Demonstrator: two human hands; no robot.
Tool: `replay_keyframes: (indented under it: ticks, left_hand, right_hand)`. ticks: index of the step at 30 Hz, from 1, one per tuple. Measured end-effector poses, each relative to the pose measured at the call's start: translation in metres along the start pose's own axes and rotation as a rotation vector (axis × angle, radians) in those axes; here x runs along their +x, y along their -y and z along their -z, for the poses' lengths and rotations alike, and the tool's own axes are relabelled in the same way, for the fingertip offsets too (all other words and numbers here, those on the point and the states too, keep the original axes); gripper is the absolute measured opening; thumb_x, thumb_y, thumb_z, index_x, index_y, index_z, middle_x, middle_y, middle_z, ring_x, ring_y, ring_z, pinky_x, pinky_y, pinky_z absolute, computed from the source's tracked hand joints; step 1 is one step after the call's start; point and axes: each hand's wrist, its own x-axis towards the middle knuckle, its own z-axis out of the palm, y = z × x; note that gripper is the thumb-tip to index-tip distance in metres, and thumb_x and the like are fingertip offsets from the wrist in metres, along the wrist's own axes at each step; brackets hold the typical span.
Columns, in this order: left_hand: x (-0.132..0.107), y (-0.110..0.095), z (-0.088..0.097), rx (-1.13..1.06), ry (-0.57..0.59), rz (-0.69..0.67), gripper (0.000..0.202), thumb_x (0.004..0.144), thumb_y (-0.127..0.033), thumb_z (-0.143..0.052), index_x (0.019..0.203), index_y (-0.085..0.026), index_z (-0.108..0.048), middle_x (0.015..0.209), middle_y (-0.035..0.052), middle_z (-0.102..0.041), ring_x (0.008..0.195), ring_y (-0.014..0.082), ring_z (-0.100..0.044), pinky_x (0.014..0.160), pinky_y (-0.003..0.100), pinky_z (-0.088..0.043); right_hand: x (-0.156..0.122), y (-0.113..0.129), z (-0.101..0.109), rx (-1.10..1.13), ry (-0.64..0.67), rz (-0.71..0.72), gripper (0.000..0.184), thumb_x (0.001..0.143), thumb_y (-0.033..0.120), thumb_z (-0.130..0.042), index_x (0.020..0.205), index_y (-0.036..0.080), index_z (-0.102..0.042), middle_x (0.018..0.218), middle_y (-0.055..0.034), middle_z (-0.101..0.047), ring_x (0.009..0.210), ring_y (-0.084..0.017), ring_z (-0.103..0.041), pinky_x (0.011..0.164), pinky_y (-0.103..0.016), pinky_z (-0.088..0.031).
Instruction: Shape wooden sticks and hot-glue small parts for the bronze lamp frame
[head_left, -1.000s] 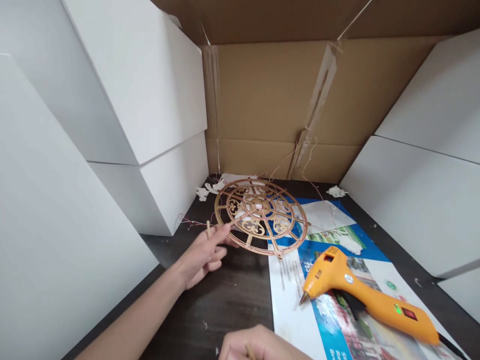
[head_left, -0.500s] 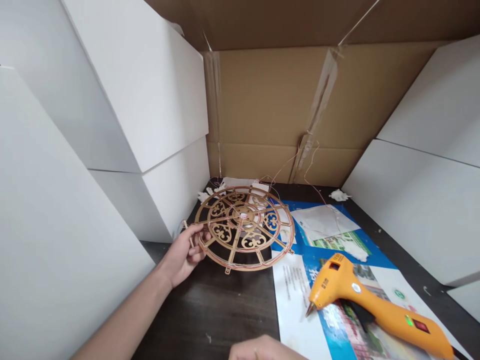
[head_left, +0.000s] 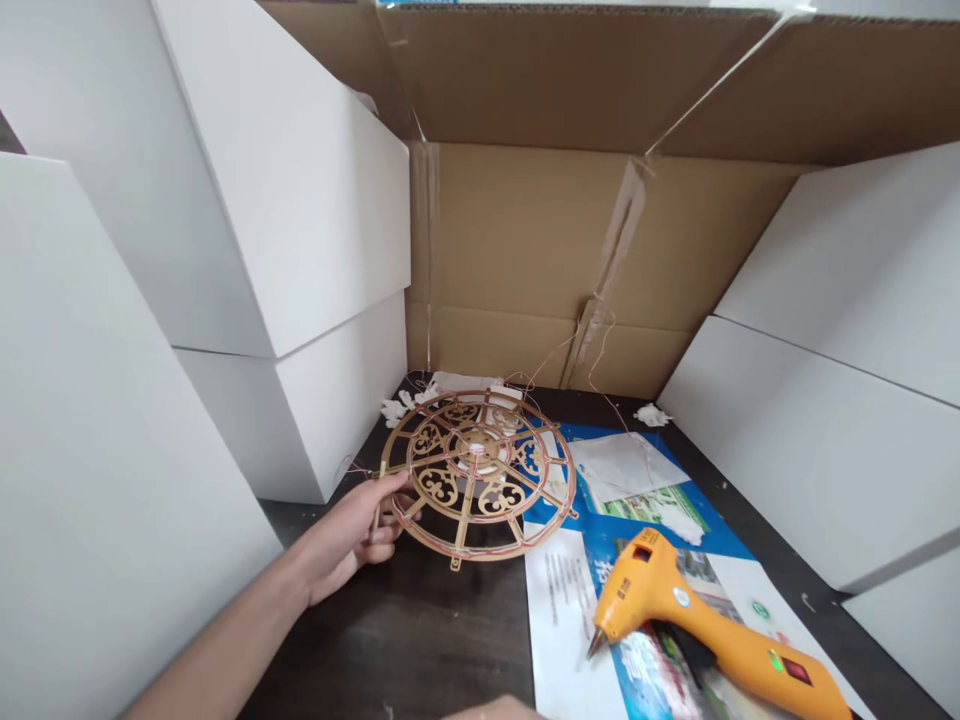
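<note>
My left hand is closed on the left rim of a round openwork wooden wheel, with spokes, cut-out scroll ornaments and reddish wires running along its rings. A short thin wooden stick stands upright at the fingers, touching the rim; whether it is fixed there I cannot tell. The wheel is held over the dark table. At the bottom edge only the back of my right hand shows; its fingers are out of view. An orange glue gun lies at the right, nozzle toward the left, its green light lit.
Under the glue gun lie printed blue and white sheets on the dark table. A white sheet, loose wires and white crumpled scraps lie farther back. White boxes flank both sides; cardboard closes the back.
The view has shifted, moving the scene slightly left and down. The stick at my left hand has turned more upright against the rim. My right hand has sunk lower in view.
</note>
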Motion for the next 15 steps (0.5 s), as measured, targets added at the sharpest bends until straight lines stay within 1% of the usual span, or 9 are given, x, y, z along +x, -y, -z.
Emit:
replay_keyframes:
  ticks: [2, 4, 6, 7, 9, 11, 13, 14, 15]
  left_hand:
    - [-0.004, -0.005, 0.005, 0.094, -0.005, 0.021, 0.065, 0.073, -0.068, -0.079, 0.106, -0.018, -0.055, 0.087, 0.0028, -0.063, 0.049, 0.0009, -0.023, 0.044, 0.016, -0.009]
    - [-0.01, -0.01, 0.01, 0.218, -0.017, 0.052, 0.07, 0.071, -0.077, -0.076, 0.102, -0.018, -0.053, 0.082, 0.0025, -0.062, 0.05, 0.0025, -0.024, 0.046, 0.017, -0.008]
    - [-0.017, -0.014, 0.015, 0.357, -0.039, 0.068, 0.074, 0.067, -0.083, -0.073, 0.094, -0.018, -0.05, 0.073, -0.0003, -0.058, 0.05, 0.0047, -0.026, 0.046, 0.019, -0.01]
    - [-0.02, -0.015, 0.018, 0.426, -0.058, 0.068, 0.075, 0.066, -0.086, -0.071, 0.09, -0.019, -0.05, 0.068, -0.0021, -0.054, 0.05, 0.0058, -0.026, 0.046, 0.019, -0.011]
    - [-0.025, -0.014, 0.025, 0.552, -0.12, 0.044, 0.075, 0.066, -0.09, -0.066, 0.084, -0.02, -0.048, 0.062, -0.0046, -0.046, 0.051, 0.0081, -0.027, 0.047, 0.021, -0.014]
    - [-0.03, -0.014, 0.029, 0.656, -0.182, -0.014, 0.073, 0.067, -0.089, -0.066, 0.077, -0.02, -0.046, 0.062, -0.0046, -0.042, 0.056, 0.0104, -0.031, 0.05, 0.022, -0.019]
    - [-0.036, -0.016, 0.029, 0.755, -0.195, -0.146, 0.068, 0.072, -0.083, -0.068, 0.072, -0.019, -0.046, 0.064, -0.0036, -0.041, 0.062, 0.0126, -0.037, 0.055, 0.022, -0.027]
    - [-0.04, -0.019, 0.026, 0.784, -0.189, -0.241, 0.065, 0.074, -0.08, -0.069, 0.071, -0.019, -0.048, 0.065, -0.0034, -0.041, 0.063, 0.0131, -0.039, 0.057, 0.023, -0.03]
    - [-0.046, -0.024, 0.022, 0.788, -0.18, -0.341, 0.06, 0.077, -0.075, -0.07, 0.072, -0.019, -0.05, 0.066, -0.0031, -0.042, 0.063, 0.0134, -0.041, 0.057, 0.023, -0.033]
  right_hand:
    - [-0.009, 0.008, 0.035, 0.006, -0.006, 0.053, 0.042, 0.103, 0.045, -0.058, 0.123, 0.008, -0.06, 0.112, -0.008, -0.061, 0.1, -0.013, -0.062, 0.089, -0.029, -0.058]
    - [-0.017, 0.016, 0.067, 0.017, -0.009, 0.098, 0.042, 0.102, 0.045, -0.058, 0.123, 0.008, -0.061, 0.112, -0.0077, -0.062, 0.101, -0.013, -0.062, 0.089, -0.029, -0.058]
    - [-0.022, 0.023, 0.087, 0.037, -0.013, 0.144, 0.042, 0.102, 0.046, -0.058, 0.12, 0.007, -0.061, 0.107, -0.0063, -0.062, 0.096, -0.012, -0.062, 0.084, -0.026, -0.058]
    - [-0.023, 0.025, 0.089, 0.048, -0.012, 0.165, 0.042, 0.103, 0.046, -0.057, 0.119, 0.007, -0.061, 0.105, -0.006, -0.062, 0.094, -0.011, -0.062, 0.083, -0.024, -0.058]
    - [-0.022, 0.028, 0.078, 0.07, -0.009, 0.2, 0.042, 0.103, 0.046, -0.057, 0.119, 0.007, -0.061, 0.104, -0.0059, -0.062, 0.092, -0.01, -0.062, 0.081, -0.024, -0.058]
    - [-0.021, 0.031, 0.047, 0.087, -0.005, 0.227, 0.043, 0.103, 0.047, -0.057, 0.118, 0.008, -0.061, 0.103, -0.0059, -0.061, 0.091, -0.01, -0.061, 0.082, -0.024, -0.057]
    - [-0.022, 0.035, 0.008, 0.103, -0.011, 0.252, 0.045, 0.102, 0.051, -0.056, 0.112, 0.007, -0.061, 0.095, -0.0043, -0.06, 0.083, -0.007, -0.058, 0.075, -0.02, -0.054]
    - [-0.026, 0.039, -0.01, 0.111, -0.019, 0.265, 0.046, 0.1, 0.054, -0.06, 0.107, 0.009, -0.06, 0.089, -0.0031, -0.058, 0.076, -0.005, -0.053, 0.07, -0.017, -0.05]
    - [-0.032, 0.043, -0.023, 0.121, -0.035, 0.28, 0.051, 0.092, 0.059, -0.068, 0.1, 0.01, -0.058, 0.082, -0.0003, -0.053, 0.069, -0.002, -0.047, 0.066, -0.013, -0.043]
